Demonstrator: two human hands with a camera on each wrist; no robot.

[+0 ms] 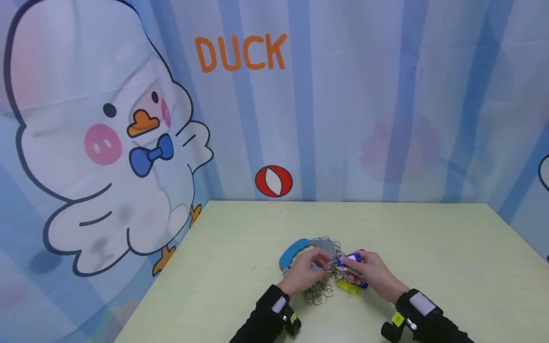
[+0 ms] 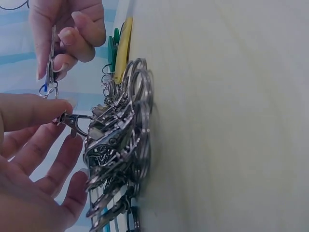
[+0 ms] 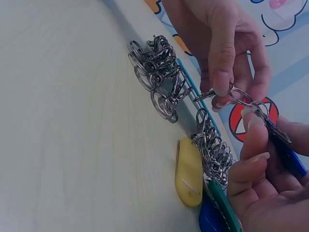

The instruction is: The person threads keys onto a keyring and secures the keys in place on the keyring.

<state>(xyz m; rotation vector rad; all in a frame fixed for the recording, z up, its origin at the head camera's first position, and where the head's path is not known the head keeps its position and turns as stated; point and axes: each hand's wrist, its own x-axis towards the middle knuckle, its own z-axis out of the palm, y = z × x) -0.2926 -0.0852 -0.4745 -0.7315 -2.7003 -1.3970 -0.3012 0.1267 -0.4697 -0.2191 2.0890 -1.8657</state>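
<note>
My left hand [image 1: 305,270] pinches a silver lobster clasp [image 2: 72,122] between thumb and fingertip. In the right wrist view the clasp's split ring [image 3: 240,96] runs from the left fingertips to the small ring on a key. My right hand [image 1: 370,271] holds that key [image 3: 271,126] together with its blue key tag [image 3: 290,157]. Both hands meet low over a pile of silver clasps with rings [image 2: 116,140]. Beside it lie a heap of smaller metal rings [image 3: 212,152], a yellow key tag [image 3: 189,176] and a green one [image 3: 223,205].
A blue-handled, grey flat thing [image 1: 293,252] lies behind the left hand, partly covered by the metal pieces. The pale table [image 1: 240,228] runs back to a curtain [image 1: 343,119] printed with a duck. Wrist cameras sit on both black sleeves.
</note>
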